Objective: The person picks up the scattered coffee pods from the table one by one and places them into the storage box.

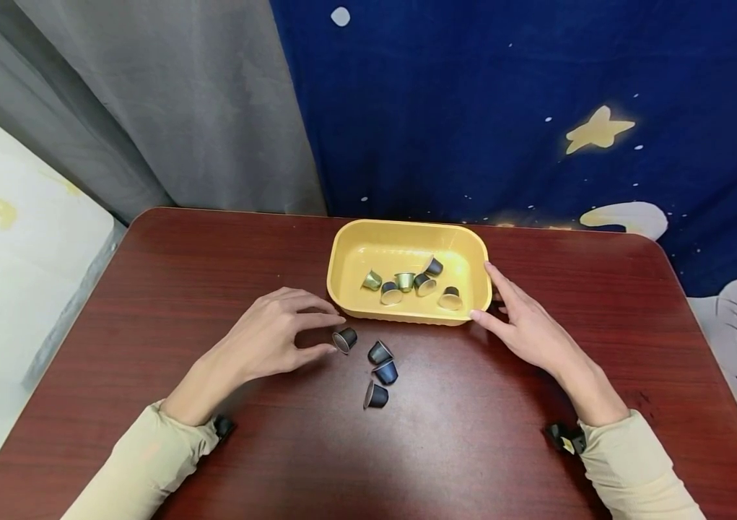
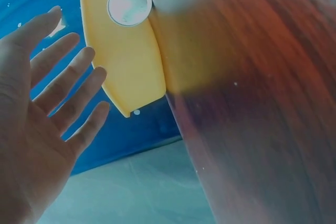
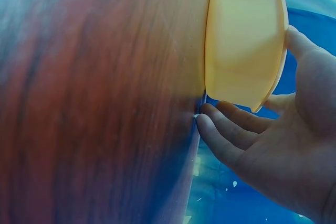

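A yellow tray (image 1: 350,254) stands on the dark red table (image 1: 199,267) with several coffee capsules (image 1: 405,283) inside. Several more dark capsules lie loose in front of it. My left hand (image 1: 331,334) is open around the leftmost loose capsule (image 1: 345,339), thumb and forefinger on either side of it. In the left wrist view the left hand (image 2: 47,103) shows spread, straight fingers beside the tray (image 2: 126,61). My right hand (image 1: 490,300) rests against the tray's near right corner. In the right wrist view its thumb lies on the rim and its fingers (image 3: 220,124) by the tray (image 3: 241,40).
Three other loose capsules (image 1: 379,352) (image 1: 385,372) (image 1: 375,395) lie between my hands. A grey curtain (image 1: 167,108) and a blue starred cloth (image 1: 537,108) hang behind the table. A pale surface (image 1: 11,274) sits left of the table edge.
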`<action>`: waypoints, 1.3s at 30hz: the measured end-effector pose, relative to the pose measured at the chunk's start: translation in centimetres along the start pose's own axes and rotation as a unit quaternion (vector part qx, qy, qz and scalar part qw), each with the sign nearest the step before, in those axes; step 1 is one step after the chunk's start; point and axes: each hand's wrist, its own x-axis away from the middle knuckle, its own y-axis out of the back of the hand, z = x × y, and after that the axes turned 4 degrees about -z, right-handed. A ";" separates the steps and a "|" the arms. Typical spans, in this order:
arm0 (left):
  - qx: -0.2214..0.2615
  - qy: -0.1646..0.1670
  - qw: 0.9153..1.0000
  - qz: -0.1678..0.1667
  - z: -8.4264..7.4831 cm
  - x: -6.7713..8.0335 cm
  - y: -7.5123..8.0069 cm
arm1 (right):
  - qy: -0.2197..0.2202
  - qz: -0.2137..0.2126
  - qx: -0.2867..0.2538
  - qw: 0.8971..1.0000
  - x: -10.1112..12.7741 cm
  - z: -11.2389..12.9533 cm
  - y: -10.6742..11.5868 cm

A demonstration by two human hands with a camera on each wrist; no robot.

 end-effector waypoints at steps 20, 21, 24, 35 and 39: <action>-0.015 0.030 0.997 0.075 -0.1 0.2 -1.0 | 0.002 -0.005 -0.002 1.000 -0.1 0.0 0.0; -0.016 0.031 0.996 0.080 -0.1 0.2 -1.1 | 0.000 -0.004 -0.002 1.000 -0.1 0.1 0.1; -0.013 0.030 0.995 0.090 -0.2 0.2 -1.4 | -0.004 0.002 0.000 1.000 0.0 0.1 0.1; -0.014 0.029 0.993 0.112 -0.4 -0.1 -2.2 | -0.011 0.006 0.000 1.000 0.0 0.1 0.0; -0.014 0.028 0.992 0.119 -0.5 -0.2 -2.4 | -0.012 0.007 -0.001 1.000 0.0 0.1 0.0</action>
